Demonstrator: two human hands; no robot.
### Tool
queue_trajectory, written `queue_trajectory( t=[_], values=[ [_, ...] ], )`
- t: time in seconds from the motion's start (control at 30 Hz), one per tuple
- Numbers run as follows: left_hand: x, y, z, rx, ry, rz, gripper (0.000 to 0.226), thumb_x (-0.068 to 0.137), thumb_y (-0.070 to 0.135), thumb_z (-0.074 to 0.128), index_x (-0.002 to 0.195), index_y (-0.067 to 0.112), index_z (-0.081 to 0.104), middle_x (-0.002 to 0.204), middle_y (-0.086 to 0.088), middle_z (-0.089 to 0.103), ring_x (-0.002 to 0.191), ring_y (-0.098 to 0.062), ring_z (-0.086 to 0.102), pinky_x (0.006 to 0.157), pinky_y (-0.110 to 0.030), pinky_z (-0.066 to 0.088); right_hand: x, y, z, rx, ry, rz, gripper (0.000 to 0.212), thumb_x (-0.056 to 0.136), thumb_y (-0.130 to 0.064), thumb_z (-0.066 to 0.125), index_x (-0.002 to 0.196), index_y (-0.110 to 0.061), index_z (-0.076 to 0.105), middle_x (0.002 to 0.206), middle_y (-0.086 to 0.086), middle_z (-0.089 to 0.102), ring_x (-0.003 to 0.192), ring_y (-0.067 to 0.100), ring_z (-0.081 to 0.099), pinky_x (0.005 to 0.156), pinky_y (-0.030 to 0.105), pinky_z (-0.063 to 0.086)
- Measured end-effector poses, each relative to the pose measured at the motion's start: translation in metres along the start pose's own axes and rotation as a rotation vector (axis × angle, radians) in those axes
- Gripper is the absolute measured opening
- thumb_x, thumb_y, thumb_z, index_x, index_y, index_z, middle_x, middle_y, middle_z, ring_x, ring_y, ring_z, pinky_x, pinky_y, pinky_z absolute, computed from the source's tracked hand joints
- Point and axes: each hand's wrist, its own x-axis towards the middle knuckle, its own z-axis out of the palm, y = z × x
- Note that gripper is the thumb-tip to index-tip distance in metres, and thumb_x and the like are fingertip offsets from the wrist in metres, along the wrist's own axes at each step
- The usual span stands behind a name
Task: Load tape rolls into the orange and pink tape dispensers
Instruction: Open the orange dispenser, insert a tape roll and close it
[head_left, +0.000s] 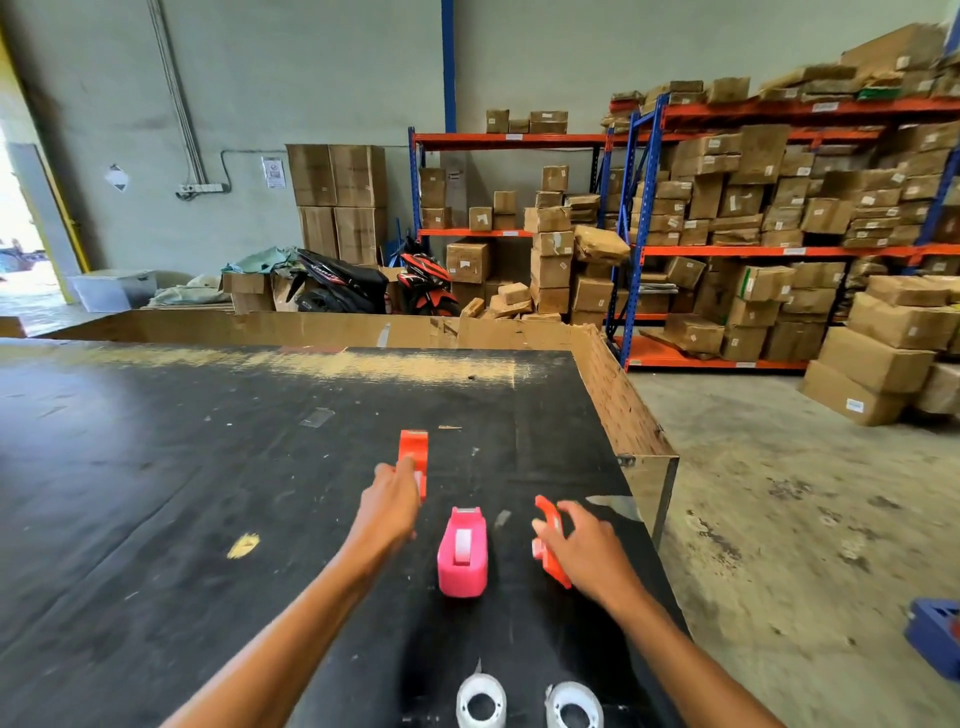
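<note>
On the black table (156, 467) stand three tape dispensers. A pink dispenser (462, 553) sits upright between my hands, a white roll visible in its slot. My left hand (392, 499) rests on the near end of an orange dispenser (414, 452) farther back. My right hand (582, 540) grips a second orange dispenser (550, 540), which tilts to the left. Two white tape rolls (481, 701) (574, 704) lie flat at the table's near edge.
The table's right edge (644, 467) has a cardboard wall and a metal corner. A blue crate (935, 639) sits on the concrete floor to the right. Shelving with cardboard boxes (753, 223) and motorbikes (363, 283) stand behind.
</note>
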Motion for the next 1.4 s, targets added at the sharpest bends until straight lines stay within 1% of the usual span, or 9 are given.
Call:
queue_trajectory(
  t=[0.17, 0.3, 0.47, 0.6, 0.77, 0.87, 1.03, 1.23, 1.4],
  values=[
    [-0.016, -0.003, 0.020, -0.198, -0.223, -0.051, 0.030, 0.090, 0.033, 0.028, 0.085, 0.009, 0.046, 0.059, -0.008, 0.053, 0.041, -0.019, 0.051, 0.041, -0.022, 0.042, -0.002, -0.010, 0.026, -0.563, 0.080, -0.108, 0.048, 0.093, -0.052, 0.039, 0.118, -0.016, 0.056, 0.120, 0.011, 0.065, 0.113, 0.031, 0.059, 0.088, 0.039, 0.048],
    [-0.031, -0.004, 0.019, -0.325, -0.375, -0.113, 0.033, 0.096, 0.038, 0.037, 0.088, 0.010, 0.053, 0.072, -0.011, 0.062, 0.057, -0.022, 0.063, 0.059, -0.030, 0.053, -0.007, -0.011, 0.020, -0.698, 0.121, -0.110, 0.054, 0.095, -0.055, 0.031, 0.114, -0.016, 0.063, 0.118, 0.011, 0.062, 0.113, 0.030, 0.056, 0.087, 0.039, 0.048],
    [-0.048, -0.004, 0.022, -0.450, -0.386, -0.080, 0.028, 0.094, 0.036, 0.050, 0.100, 0.009, 0.052, 0.071, -0.005, 0.067, 0.071, -0.023, 0.064, 0.064, -0.033, 0.053, -0.034, -0.034, -0.007, 0.126, 0.084, -0.151, 0.044, 0.092, -0.048, 0.047, 0.059, -0.024, 0.063, 0.073, 0.008, 0.066, 0.071, 0.025, 0.064, 0.070, 0.040, 0.049],
    [-0.070, 0.003, 0.029, -0.482, -0.552, -0.059, 0.030, 0.092, 0.036, 0.052, 0.100, 0.008, 0.055, 0.069, -0.007, 0.066, 0.069, -0.023, 0.064, 0.072, -0.039, 0.055, -0.081, -0.051, -0.021, 0.363, -0.144, -0.278, 0.018, 0.089, -0.032, 0.061, 0.092, -0.018, 0.072, 0.075, 0.006, 0.070, 0.062, 0.012, 0.060, 0.058, 0.026, 0.050],
    [-0.086, -0.001, 0.035, -0.459, -0.649, -0.020, 0.043, 0.091, 0.041, 0.053, 0.112, 0.003, 0.054, 0.099, -0.024, 0.072, 0.080, -0.027, 0.068, 0.077, -0.043, 0.058, -0.109, -0.030, -0.044, 0.445, -0.027, -0.184, 0.024, 0.084, -0.021, 0.070, 0.101, -0.005, 0.065, 0.076, 0.012, 0.064, 0.059, 0.011, 0.062, 0.055, 0.024, 0.052],
    [-0.091, -0.010, 0.031, -0.467, -0.668, -0.057, 0.042, 0.092, 0.036, 0.054, 0.115, 0.001, 0.052, 0.092, -0.018, 0.070, 0.075, -0.026, 0.066, 0.075, -0.042, 0.059, -0.126, 0.001, -0.063, 0.117, 0.049, -0.025, 0.030, 0.075, -0.026, 0.078, 0.093, -0.008, 0.063, 0.071, -0.001, 0.056, 0.057, 0.004, 0.051, 0.060, 0.021, 0.044],
    [-0.101, -0.022, 0.022, -0.500, -0.686, -0.095, 0.042, 0.090, 0.030, 0.059, 0.115, -0.003, 0.055, 0.090, -0.018, 0.069, 0.078, -0.026, 0.065, 0.084, -0.047, 0.055, -0.158, 0.039, -0.064, -0.365, -0.168, 0.205, 0.034, 0.070, -0.041, 0.077, 0.090, -0.019, 0.060, 0.084, -0.003, 0.059, 0.072, 0.013, 0.052, 0.060, 0.025, 0.038],
    [-0.112, -0.035, 0.004, -0.505, -0.666, -0.041, 0.024, 0.090, 0.028, 0.058, 0.097, 0.006, 0.065, 0.080, -0.010, 0.070, 0.075, -0.022, 0.065, 0.067, -0.032, 0.055, -0.167, 0.006, -0.047, -0.553, -0.053, -0.011, 0.064, 0.076, -0.054, 0.067, 0.129, -0.021, 0.051, 0.121, 0.004, 0.050, 0.117, 0.019, 0.044, 0.092, 0.029, 0.038],
    [-0.119, -0.048, -0.016, -0.546, -0.672, -0.059, 0.020, 0.089, 0.026, 0.060, 0.092, 0.007, 0.066, 0.077, -0.009, 0.074, 0.067, -0.018, 0.069, 0.067, -0.032, 0.056, -0.166, -0.016, -0.009, -0.658, -0.143, -0.034, 0.050, 0.086, -0.046, 0.057, 0.128, -0.018, 0.053, 0.123, 0.010, 0.054, 0.117, 0.030, 0.050, 0.093, 0.039, 0.041]
  ],
)
